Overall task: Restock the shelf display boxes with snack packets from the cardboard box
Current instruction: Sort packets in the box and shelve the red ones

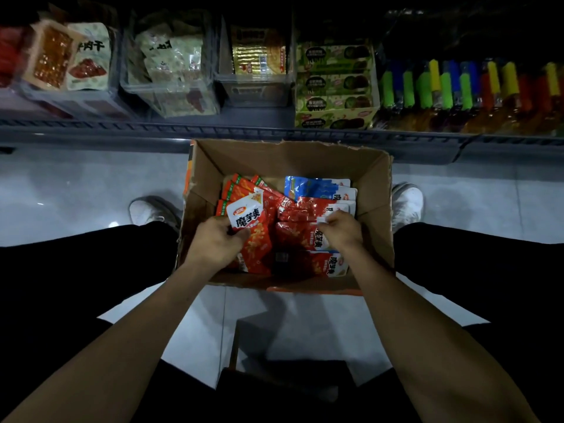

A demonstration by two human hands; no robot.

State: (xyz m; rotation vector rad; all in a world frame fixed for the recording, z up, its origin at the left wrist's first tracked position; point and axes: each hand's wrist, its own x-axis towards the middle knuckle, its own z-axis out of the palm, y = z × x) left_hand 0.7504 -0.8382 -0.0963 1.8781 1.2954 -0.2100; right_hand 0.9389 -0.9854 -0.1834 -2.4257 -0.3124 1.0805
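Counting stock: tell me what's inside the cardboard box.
The cardboard box holds red snack packets and a few blue packets at the back. Both hands and the top packets cover whatever lies underneath.

Open-topped cardboard box, walls all round

One cardboard box, two hands, four clear shelf bins.
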